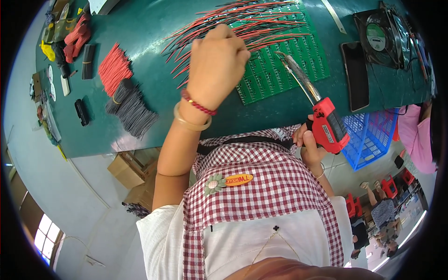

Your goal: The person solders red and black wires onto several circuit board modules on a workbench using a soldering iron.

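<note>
My left hand [217, 67] hovers over the near part of a green circuit board panel [275, 77]. Its fingers are curled in a pinch, and the fingertips are hidden behind the knuckles. Many thin red and black wires [196, 39] fan leftward from the rows of the panel, some passing beneath that hand. In my right hand [310, 145], at the table's front edge, is a red soldering gun [330, 125]. Its metal barrel points up and left, the tip just above the panel's right half.
Left on the green table [163, 135] lie a red wire bundle [115, 70], a dark grey wire bundle [131, 112] and a small black clip-like object [81, 112]. A phone [354, 77], a black fan [379, 37] and a metal ruler [334, 16] lie right. Below hangs a blue crate [368, 140].
</note>
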Action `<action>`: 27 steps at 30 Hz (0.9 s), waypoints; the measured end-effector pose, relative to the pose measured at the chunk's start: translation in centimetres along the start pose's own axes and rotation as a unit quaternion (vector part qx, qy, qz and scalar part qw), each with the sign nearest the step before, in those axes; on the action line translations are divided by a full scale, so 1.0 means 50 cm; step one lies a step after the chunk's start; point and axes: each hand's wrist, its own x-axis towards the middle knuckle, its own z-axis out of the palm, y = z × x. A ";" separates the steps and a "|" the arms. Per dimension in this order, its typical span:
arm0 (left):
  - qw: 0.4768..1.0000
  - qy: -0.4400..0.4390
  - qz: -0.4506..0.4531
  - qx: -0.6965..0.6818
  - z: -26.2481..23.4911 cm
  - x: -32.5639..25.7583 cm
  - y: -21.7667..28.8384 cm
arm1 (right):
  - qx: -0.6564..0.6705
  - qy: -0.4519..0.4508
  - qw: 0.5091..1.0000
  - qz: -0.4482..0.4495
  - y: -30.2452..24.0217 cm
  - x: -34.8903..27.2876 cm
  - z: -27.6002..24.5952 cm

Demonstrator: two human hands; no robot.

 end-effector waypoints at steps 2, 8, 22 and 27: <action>1.000 0.024 0.016 -0.006 -0.024 0.002 -0.005 | -0.001 0.002 1.000 0.004 0.004 -0.001 -0.007; 0.993 0.054 0.007 -0.109 -0.018 0.003 0.030 | 0.001 0.009 1.000 0.009 0.003 0.003 -0.009; 0.999 0.046 -0.009 0.009 0.057 -0.002 0.026 | -0.017 -0.001 1.000 0.021 0.005 0.004 -0.007; 0.998 0.051 -0.001 0.028 0.057 -0.006 0.030 | -0.039 -0.022 0.999 0.028 0.010 0.002 -0.012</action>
